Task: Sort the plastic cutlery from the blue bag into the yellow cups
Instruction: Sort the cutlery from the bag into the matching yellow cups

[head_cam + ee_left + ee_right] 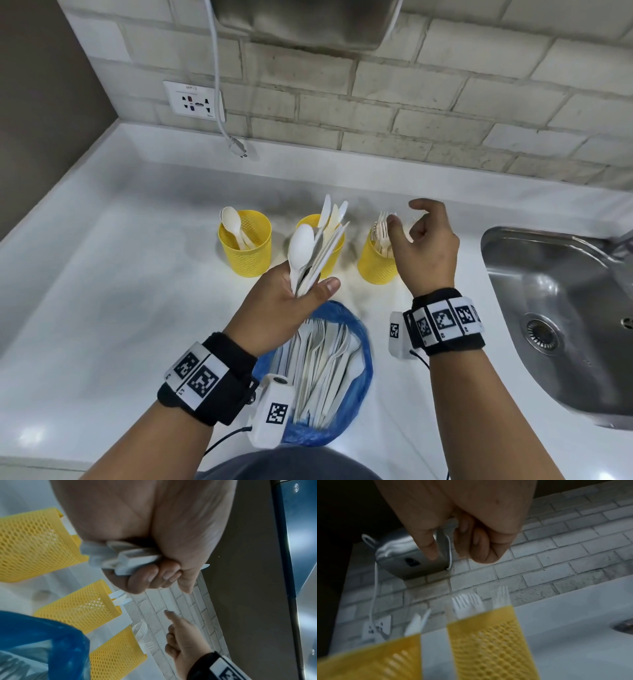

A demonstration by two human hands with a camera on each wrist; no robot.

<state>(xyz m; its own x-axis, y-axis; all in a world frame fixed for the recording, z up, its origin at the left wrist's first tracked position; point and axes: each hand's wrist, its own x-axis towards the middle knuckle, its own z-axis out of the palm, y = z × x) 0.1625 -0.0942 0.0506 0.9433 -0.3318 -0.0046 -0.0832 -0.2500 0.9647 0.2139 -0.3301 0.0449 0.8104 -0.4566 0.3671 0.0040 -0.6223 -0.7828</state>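
Three yellow mesh cups stand in a row. The left cup (245, 246) holds spoons, the middle cup (330, 251) knives, the right cup (375, 265) forks (467, 604). My left hand (294, 301) grips a bunch of white cutlery (310, 253), a spoon and several knives, raised in front of the middle cup. Their handle ends (132, 561) stick out of my fist. My right hand (423, 236) hovers over the fork cup with loosely curled fingers and nothing in them. The blue bag (361, 373) lies open near me, with more cutlery (325, 370) inside.
A steel sink (548, 308) is set into the white counter (120, 308) at the right. On the brick wall hang a socket (193, 101), a dangling plug (237, 145) and a metal hand dryer (301, 24).
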